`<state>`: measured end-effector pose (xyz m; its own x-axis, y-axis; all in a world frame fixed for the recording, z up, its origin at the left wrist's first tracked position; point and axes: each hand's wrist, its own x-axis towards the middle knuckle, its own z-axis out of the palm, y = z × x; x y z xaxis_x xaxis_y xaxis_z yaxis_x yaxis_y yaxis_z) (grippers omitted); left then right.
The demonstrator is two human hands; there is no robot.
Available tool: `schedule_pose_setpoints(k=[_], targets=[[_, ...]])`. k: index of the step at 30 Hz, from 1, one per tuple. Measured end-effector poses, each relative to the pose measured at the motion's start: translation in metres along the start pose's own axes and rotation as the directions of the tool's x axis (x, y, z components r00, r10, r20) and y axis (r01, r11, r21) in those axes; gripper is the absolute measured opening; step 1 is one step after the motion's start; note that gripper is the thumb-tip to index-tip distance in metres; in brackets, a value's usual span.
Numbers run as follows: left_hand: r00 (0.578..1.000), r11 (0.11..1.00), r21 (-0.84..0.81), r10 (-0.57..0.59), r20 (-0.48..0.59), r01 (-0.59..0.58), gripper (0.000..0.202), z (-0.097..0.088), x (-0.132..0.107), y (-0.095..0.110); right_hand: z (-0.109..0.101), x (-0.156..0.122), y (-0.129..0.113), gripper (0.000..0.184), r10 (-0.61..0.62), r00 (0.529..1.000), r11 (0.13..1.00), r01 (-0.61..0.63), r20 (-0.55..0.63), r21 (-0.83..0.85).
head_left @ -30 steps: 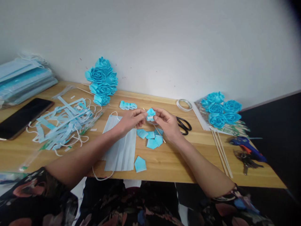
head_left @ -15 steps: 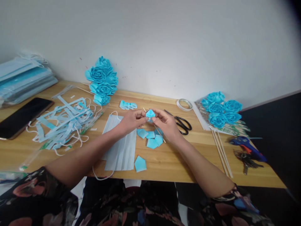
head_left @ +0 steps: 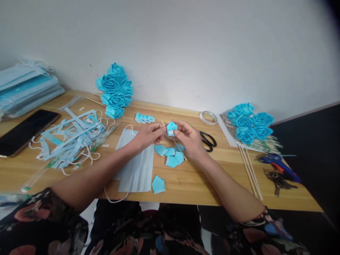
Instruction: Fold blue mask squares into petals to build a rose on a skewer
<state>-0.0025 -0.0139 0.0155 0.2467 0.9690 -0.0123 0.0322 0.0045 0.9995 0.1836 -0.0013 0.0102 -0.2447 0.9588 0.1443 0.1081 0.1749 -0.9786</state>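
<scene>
My left hand (head_left: 147, 135) and my right hand (head_left: 188, 137) meet above the middle of the wooden table (head_left: 186, 184). Both pinch a small folded blue petal piece (head_left: 171, 128) on a thin wooden stick (head_left: 177, 148) that slants down under my right palm. Just below the hands lie several cut blue petal pieces (head_left: 171, 156), with one more (head_left: 158, 184) near the front edge. A flat light-blue face mask (head_left: 136, 166) lies under my left wrist.
Finished blue flowers lean on the wall (head_left: 114, 90) and lie at the right (head_left: 249, 124). Mask strips (head_left: 71, 138), a phone (head_left: 25, 131) and stacked masks (head_left: 26, 90) sit left. Tape roll (head_left: 208, 117), scissors (head_left: 208, 141), sticks (head_left: 251, 171), glue gun (head_left: 278, 164) and keys (head_left: 278, 180) are right.
My fingers have turned and re-pinched the blue petal piece on the stick; the hands stay in the same place above the table.
</scene>
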Motion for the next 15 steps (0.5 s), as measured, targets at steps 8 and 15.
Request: schedule_pose_setpoints(k=[8, 15], targets=[[1.0, 1.0, -0.009, 0.001, 0.007, -0.001, 0.021, 0.001, -0.0013, 0.0001, 0.0012, 0.0, 0.0019, 0.036, -0.017, 0.999, 1.0, 0.017, 0.034, -0.015], [0.994, 1.0, 0.005, 0.007, -0.113, -0.006, 0.019, 0.0008, 0.0006, -0.0004, -0.0032, -0.0043, -0.0045, 0.014, -0.394, 0.91, 0.849, 0.306, -0.129, -0.431]])
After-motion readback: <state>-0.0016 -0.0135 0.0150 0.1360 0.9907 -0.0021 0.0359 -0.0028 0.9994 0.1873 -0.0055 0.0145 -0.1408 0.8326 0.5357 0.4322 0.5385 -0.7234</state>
